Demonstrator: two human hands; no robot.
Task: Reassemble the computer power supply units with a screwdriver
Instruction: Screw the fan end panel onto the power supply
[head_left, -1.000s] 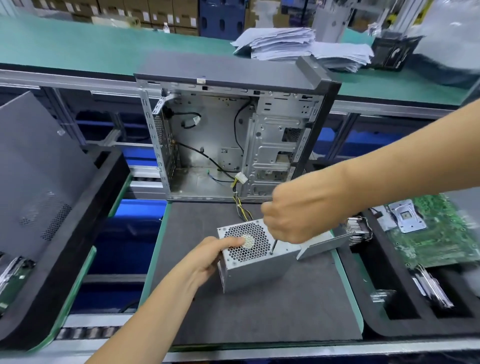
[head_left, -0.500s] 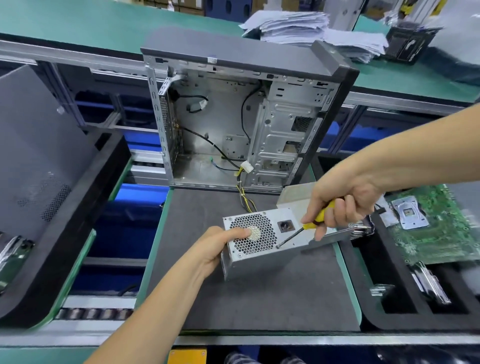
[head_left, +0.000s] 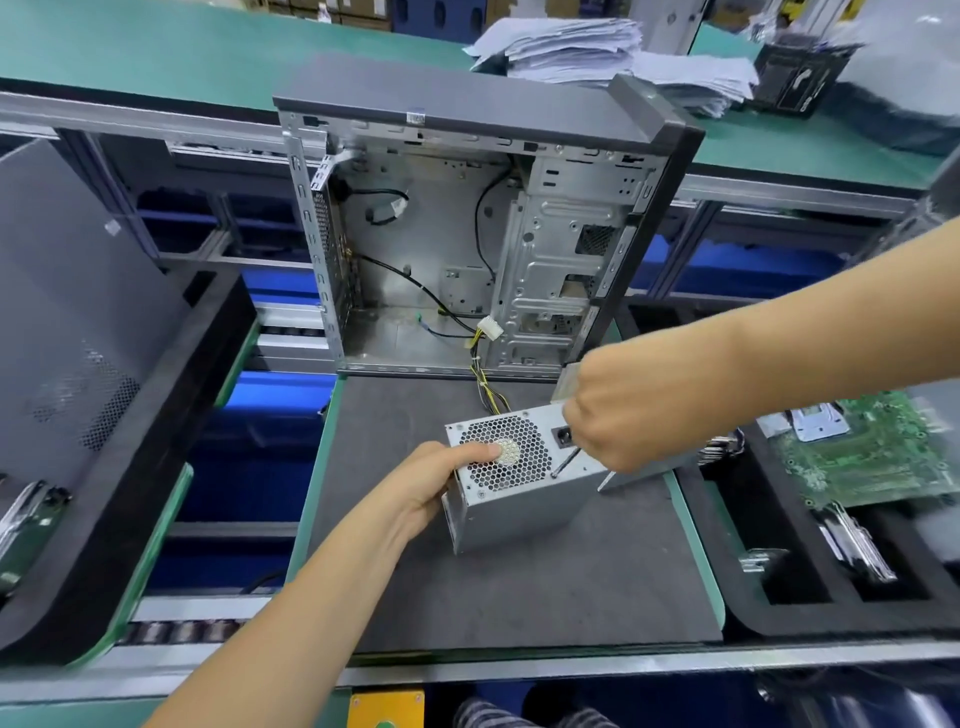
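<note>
power supply unit (head_left: 524, 483): 1 | screwdriver (head_left: 565, 462): 1 | hands: 2, left hand (head_left: 415, 499), right hand (head_left: 623, 410)

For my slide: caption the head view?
Left hand steadies power supply; right hand drives screwdriver into it.

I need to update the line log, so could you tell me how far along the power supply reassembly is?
Done: the power supply unit looks closed up, its cover on, resting on the grey mat. In hand: the left hand steadies it at the fan grille while the right hand drives the screwdriver into its rear face. Left: the computer case stands open, the unit not yet mounted inside.
</note>
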